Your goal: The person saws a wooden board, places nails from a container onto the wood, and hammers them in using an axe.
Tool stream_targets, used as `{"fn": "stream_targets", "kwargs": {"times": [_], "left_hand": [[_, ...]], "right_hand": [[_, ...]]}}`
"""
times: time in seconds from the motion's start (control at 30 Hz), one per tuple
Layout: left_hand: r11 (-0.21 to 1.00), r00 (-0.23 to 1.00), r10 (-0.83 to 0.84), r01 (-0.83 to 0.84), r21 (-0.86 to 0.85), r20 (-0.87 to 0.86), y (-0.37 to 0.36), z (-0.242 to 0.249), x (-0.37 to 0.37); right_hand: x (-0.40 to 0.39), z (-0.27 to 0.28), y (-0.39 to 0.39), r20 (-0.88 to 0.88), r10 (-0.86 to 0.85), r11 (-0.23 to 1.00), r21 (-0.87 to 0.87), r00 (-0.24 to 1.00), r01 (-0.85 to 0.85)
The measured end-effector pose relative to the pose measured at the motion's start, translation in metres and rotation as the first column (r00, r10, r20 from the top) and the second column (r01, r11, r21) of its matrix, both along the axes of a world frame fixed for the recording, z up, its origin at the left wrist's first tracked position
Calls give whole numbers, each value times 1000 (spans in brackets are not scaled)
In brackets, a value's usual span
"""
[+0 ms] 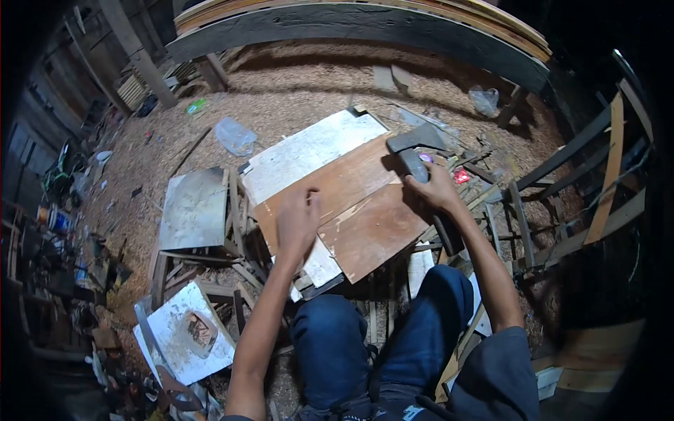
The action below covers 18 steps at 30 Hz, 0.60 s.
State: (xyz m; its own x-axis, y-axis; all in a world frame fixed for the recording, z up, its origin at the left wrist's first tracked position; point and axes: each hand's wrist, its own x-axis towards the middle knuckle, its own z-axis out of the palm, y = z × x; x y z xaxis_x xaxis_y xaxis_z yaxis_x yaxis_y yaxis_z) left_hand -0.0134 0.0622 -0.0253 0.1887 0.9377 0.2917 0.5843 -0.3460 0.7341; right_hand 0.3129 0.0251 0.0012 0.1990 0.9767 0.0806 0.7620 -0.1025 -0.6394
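Observation:
My right hand (pixel 437 188) is closed round the handle of a dark hatchet (pixel 415 140), just below its head. The hatchet's head lies over the upper right corner of a brown wooden board (pixel 379 231). My left hand (pixel 299 223), smeared by motion, is over the left part of the boards; its fingers look bent, and I cannot make out whether they hold anything. A second brown board (pixel 330 184) lies along the first, with a narrow seam between them. Beneath both is a white-topped panel (pixel 309 151), showing at the back and the front.
At left stand a worn square-topped stool (pixel 193 210) and a white panel with a hole (pixel 158 340), beside a handsaw (pixel 175 389). Stacked planks (pixel 358 28) lie across the back. Wooden frames (pixel 569 161) stand at right. Wood shavings, offcuts and plastic bags (pixel 235 137) litter the floor.

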Motion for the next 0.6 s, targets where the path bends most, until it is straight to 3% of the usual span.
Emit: {"fn": "stream_targets", "kwargs": {"times": [0.1,0.2,0.33,0.43,0.6], "left_hand": [[980,984,153,-139,139,-93,2,17,-51],[991,976,115,-100,86,-183,4,12,-67],[945,893,201,-69,321,-401,11,-5,-44],[953,861,242,-123,278,-447,16,-13,-22],[960,889,261,-198,197,-377,23,-3,-19]], "right_hand": [[-5,3,-4,-81,-2,1000,25,997,5],[-3,1,-2,11,24,998,51,1000,-24],[-7,8,-1,13,57,998,22,998,-57],[-9,13,-4,28,43,999,-5,999,-43],[-8,9,-1,26,29,1000,-1,999,-29]]}}
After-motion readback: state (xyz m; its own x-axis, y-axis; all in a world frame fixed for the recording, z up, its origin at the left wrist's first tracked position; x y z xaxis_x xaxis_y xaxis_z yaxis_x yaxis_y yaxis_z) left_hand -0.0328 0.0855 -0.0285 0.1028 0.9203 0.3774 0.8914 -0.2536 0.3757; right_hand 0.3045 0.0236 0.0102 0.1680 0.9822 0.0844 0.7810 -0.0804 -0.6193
